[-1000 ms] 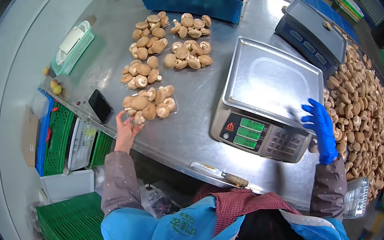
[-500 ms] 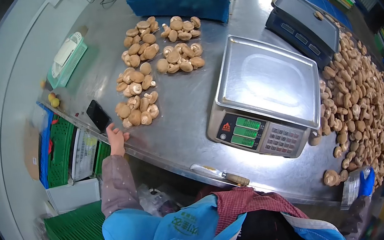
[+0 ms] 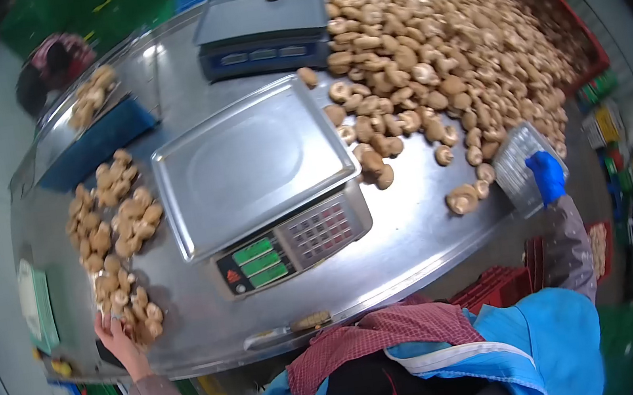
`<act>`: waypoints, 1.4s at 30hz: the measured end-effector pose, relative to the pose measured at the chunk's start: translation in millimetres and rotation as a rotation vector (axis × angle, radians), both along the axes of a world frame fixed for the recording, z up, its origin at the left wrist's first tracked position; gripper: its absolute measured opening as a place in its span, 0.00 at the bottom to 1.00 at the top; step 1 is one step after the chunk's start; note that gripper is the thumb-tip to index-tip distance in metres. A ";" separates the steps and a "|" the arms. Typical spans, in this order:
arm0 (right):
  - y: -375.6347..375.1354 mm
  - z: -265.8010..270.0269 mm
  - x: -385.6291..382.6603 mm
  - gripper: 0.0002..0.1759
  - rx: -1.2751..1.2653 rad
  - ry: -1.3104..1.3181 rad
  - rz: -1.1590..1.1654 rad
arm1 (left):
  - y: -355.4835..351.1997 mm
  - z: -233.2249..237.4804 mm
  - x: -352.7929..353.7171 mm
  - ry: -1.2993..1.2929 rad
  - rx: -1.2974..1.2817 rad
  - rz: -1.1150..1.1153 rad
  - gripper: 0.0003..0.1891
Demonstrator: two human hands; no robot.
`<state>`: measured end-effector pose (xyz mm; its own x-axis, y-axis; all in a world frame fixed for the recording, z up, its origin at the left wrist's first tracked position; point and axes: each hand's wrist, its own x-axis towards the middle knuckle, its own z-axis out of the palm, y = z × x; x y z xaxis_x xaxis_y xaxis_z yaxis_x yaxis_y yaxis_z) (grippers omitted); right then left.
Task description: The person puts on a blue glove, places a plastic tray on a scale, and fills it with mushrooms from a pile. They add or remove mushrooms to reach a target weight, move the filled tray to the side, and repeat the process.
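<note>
My left hand (image 3: 122,344), bare, is at the lower left of the table with its fingers apart. Its fingertips reach the near edge of a pack of brown-capped mushrooms (image 3: 123,296). A dark corner of the phone shows beside that hand, mostly hidden. On the right, my right hand (image 3: 547,177) wears a blue glove and grips a clear plastic tray (image 3: 518,163) by its side. That tray is tilted over the table's right edge, close to the loose mushroom pile (image 3: 427,63). Several loose mushrooms (image 3: 464,199) lie just left of it.
A digital scale (image 3: 256,165) with a bare metal pan stands mid-table. Behind it is a second, dark scale (image 3: 263,33). More mushroom packs (image 3: 136,221) lie at left. A knife (image 3: 290,330) rests along the front edge. A person (image 3: 59,67) is at the far left.
The view has swung to the right. My left hand has gone from beside the phone to the nearest mushroom pack. My gloved right hand has raised the tray towards the pile.
</note>
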<state>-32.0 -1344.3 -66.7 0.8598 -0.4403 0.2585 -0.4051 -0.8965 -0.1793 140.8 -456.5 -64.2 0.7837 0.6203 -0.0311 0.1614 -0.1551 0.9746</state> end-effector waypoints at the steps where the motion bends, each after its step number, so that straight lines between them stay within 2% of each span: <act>1: 4.7 3.5 1.1 0.12 -0.026 0.005 -0.002 | -21.6 12.7 5.5 0.006 0.001 -0.058 0.22; 2: 27.1 21.2 8.1 0.11 0.001 0.043 -0.044 | -33.4 17.0 11.7 0.001 0.007 -0.102 0.22; 6: 29.5 16.9 10.3 0.08 -0.072 0.036 -0.046 | -89.8 34.9 27.6 -0.031 -0.037 -0.251 0.21; 10: 34.0 16.9 13.2 0.07 0.007 0.029 -0.116 | -123.3 27.1 42.8 -0.035 -0.090 -0.383 0.21; 13: 33.9 15.4 17.0 0.07 -0.100 0.121 -0.156 | -176.1 35.3 42.3 0.024 -0.089 -0.490 0.21; 16: 41.5 33.1 25.7 0.09 -0.451 0.119 -0.049 | -245.4 35.8 29.7 0.108 -0.228 -0.689 0.20; 18: 69.8 50.6 31.9 0.08 -0.279 -0.024 0.116 | -295.6 36.5 13.6 0.276 -0.336 -0.950 0.22; 19: 120.2 77.0 42.8 0.09 -0.278 -0.041 0.189 | -323.5 40.1 4.8 0.356 -0.452 -1.137 0.25; 20: 145.0 77.4 46.6 0.11 -0.019 0.045 0.313 | -348.4 38.1 -7.5 0.404 -0.637 -1.272 0.29; 21: 176.4 72.6 46.8 0.11 -0.031 0.081 0.482 | -372.2 39.1 -18.2 0.506 -0.812 -1.362 0.33; 22: 200.9 2.4 39.7 0.09 0.266 -0.106 0.622 | -395.2 45.3 -31.1 0.626 -0.949 -1.312 0.33; 23: 245.4 33.9 34.3 0.07 0.267 0.176 0.846 | -412.0 40.1 -39.8 0.633 -0.944 -1.312 0.33; 24: 272.1 31.0 26.7 0.07 0.303 0.220 0.940 | -426.5 26.5 -45.6 0.795 -0.982 -1.320 0.31; 25: 285.1 36.4 20.4 0.08 0.270 0.405 0.988 | -434.1 11.8 -46.3 0.958 -1.016 -1.320 0.30; 27: 257.2 8.9 5.0 0.18 0.615 0.335 0.750 | -425.1 -22.3 -52.6 1.011 -0.917 -1.300 0.28; 28: 243.9 15.8 2.6 0.29 0.677 0.273 0.435 | -419.9 -31.7 -56.6 1.057 -0.820 -1.290 0.27; 29: 228.0 22.9 1.6 0.41 0.727 0.210 0.117 | -416.4 -32.8 -57.8 1.064 -0.818 -1.284 0.27; 31: 177.3 -22.1 -10.7 0.60 0.644 0.034 -0.073 | -413.2 -32.5 -57.0 1.157 -0.711 -1.224 0.26; 32: 164.6 -41.5 -14.0 0.60 0.647 0.035 -0.061 | -417.2 -33.3 -55.5 1.150 -0.713 -1.212 0.26; 34: 148.6 -70.3 -12.8 0.64 0.468 0.153 -0.115 | -428.3 -36.4 -51.2 1.158 -0.748 -1.175 0.26; 35: 149.1 -74.7 1.5 0.64 0.472 0.152 -0.102 | -436.0 -41.0 -46.2 1.151 -0.748 -1.164 0.26; 37: 153.5 -82.1 37.2 0.66 0.639 0.115 -0.201 | -458.4 -53.6 -30.3 1.066 -0.764 -1.224 0.27; 38: 140.3 -109.9 50.4 0.65 0.486 -0.054 -0.043 | -474.6 -54.6 -18.9 1.049 -0.745 -1.183 0.29; 39: 135.4 -95.8 72.1 0.64 0.756 -0.087 -0.011 | -490.1 -56.2 -7.6 1.044 -0.744 -1.174 0.29; 41: 135.8 -73.8 108.9 0.62 1.083 -0.175 0.025 | -521.1 -61.4 14.9 0.943 -0.782 -1.062 0.30; 42: 125.5 -74.6 124.5 0.60 0.954 -0.227 0.072 | -538.2 -70.0 24.7 0.884 -0.814 -1.038 0.27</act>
